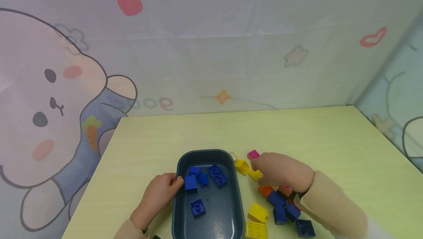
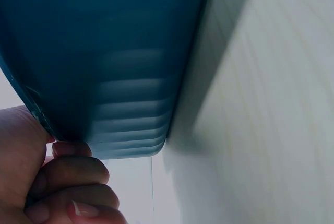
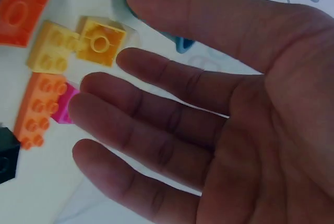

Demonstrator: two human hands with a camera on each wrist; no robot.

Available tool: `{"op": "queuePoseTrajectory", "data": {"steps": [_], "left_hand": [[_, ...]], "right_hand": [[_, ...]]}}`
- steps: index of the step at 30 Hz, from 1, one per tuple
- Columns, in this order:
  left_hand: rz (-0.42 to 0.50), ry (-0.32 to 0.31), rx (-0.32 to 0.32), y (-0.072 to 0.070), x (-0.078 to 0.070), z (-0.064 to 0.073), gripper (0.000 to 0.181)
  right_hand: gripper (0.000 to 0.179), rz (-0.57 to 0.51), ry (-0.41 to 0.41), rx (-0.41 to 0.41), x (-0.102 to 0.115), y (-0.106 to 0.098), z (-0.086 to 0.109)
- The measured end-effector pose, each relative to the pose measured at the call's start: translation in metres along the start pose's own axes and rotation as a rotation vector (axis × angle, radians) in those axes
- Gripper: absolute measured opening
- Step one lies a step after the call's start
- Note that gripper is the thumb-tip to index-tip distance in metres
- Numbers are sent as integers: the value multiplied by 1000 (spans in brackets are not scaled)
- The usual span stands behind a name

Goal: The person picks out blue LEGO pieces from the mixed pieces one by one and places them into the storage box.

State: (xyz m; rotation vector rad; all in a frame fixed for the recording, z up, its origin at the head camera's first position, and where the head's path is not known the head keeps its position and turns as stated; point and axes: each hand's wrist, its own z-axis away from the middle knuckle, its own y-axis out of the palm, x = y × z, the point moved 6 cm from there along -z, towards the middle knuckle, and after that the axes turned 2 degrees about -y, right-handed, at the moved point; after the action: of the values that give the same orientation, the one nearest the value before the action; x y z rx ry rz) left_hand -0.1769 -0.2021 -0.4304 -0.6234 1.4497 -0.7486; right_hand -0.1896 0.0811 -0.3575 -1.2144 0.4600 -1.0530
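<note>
A dark teal tray [image 1: 219, 209] holds several blue building blocks, among them a long block [image 1: 217, 175], a star-shaped piece [image 1: 203, 180] and a square block [image 1: 198, 208]. My left hand [image 1: 160, 194] pinches the tray's left rim, its fingers curled against the outer wall in the left wrist view. To the right of the tray, my right hand [image 1: 284, 170] hovers over loose blocks. Its fingers [image 3: 151, 125] look straight and apart in the right wrist view, with nothing held. Nearest to them are a pink block [image 1: 253, 154] and yellow blocks [image 1: 255, 174].
Right of the tray lie larger yellow blocks [image 1: 257, 213], an orange block [image 1: 266, 190] and several dark blue blocks [image 1: 279, 215], some partly hidden under the right forearm. A printed cloth [image 1: 205, 48] hangs behind the pale wooden table [image 1: 148, 136].
</note>
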Motion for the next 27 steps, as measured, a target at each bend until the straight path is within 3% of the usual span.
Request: {"op": "queuePoseTrajectory", "data": {"steps": [3, 7, 12, 20, 27], "left_hand": [[5, 1, 3, 0, 0, 0, 35], [14, 0, 10, 0, -1, 0, 35], [16, -8, 7, 0, 0, 0, 34], [34, -24, 15, -1, 3, -2, 34], [38, -18, 18, 0, 1, -1, 35]], "right_hand": [[13, -15, 23, 6, -6, 11, 5], [27, -21, 26, -12, -10, 27, 14], [21, -2, 27, -39, -14, 37, 19], [27, 10, 111, -95, -28, 49, 24], [25, -32, 185, -69, -36, 67, 22]]}}
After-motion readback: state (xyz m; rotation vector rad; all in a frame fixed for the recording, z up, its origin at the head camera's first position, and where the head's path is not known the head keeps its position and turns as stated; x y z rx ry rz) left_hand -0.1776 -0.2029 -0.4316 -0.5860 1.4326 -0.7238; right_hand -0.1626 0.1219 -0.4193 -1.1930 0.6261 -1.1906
